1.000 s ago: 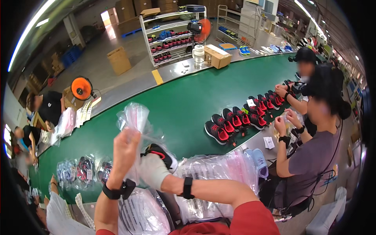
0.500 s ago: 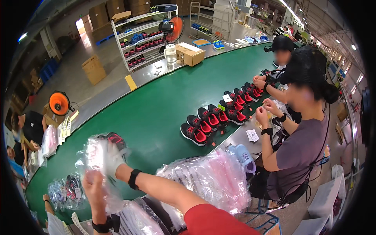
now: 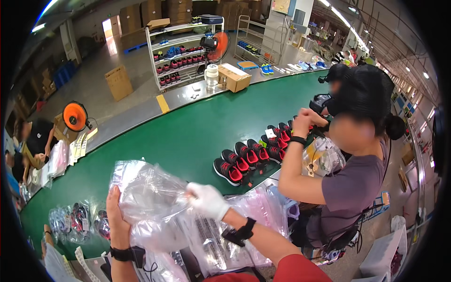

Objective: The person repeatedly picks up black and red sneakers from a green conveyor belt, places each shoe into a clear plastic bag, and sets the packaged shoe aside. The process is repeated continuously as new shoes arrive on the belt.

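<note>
1. Head view: clear plastic bag (image 3: 150, 190) spread between both hands, over the near side of the green belt (image 3: 155, 129).
2. Head view: gloved right hand (image 3: 206, 201) pinching the bag's right side. Bare left hand (image 3: 119, 214) against its left side; fingers hidden, closure cannot be told.
3. Head view: bagged shoes (image 3: 77, 220) left of the left hand; flat plastic bags (image 3: 218, 244) below the right; black-and-red sneakers (image 3: 226, 170) lined up beyond.
</note>
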Available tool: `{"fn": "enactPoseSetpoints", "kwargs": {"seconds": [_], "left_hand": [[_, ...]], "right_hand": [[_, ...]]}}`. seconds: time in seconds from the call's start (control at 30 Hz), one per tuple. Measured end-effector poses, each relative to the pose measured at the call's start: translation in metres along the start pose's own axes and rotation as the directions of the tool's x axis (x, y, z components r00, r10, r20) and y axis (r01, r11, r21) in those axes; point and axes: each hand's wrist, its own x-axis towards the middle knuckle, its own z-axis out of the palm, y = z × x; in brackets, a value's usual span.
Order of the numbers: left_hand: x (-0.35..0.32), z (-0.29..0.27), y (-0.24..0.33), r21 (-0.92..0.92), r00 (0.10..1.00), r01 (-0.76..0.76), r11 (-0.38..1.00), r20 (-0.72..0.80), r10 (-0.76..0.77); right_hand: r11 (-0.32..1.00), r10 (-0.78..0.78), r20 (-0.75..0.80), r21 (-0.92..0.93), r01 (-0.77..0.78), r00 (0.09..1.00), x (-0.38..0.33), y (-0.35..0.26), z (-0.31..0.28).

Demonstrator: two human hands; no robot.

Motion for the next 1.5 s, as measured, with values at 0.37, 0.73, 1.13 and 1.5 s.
{"fn": "enactPoseSetpoints", "kwargs": {"seconds": [0.37, 0.73, 1.13, 1.5], "left_hand": [[-0.033, 0.047, -0.029, 0.565, 0.983, -0.069, 0.822, 0.177, -0.039], [-0.07, -0.001, -0.023, 0.825, 0.912, -0.389, 0.409, 0.407, 0.046], [-0.015, -0.071, -0.016, 0.604, 0.935, -0.251, 0.757, -0.052, 0.351], [-0.012, -0.057, -0.023, 0.486, 0.941, -0.276, 0.829, -0.039, 0.336]], "right_hand": [[0.861, -0.448, 0.055, -0.243, 0.448, 0.892, 0.0, -0.031, 0.037], [0.791, -0.182, 0.398, -0.484, 0.374, 0.899, 0.035, -0.005, 0.095], [0.817, -0.403, 0.301, -0.307, 0.488, 0.864, 0.006, -0.066, 0.091], [0.881, -0.306, 0.231, -0.298, 0.367, 0.924, -0.025, -0.046, 0.043]]}}
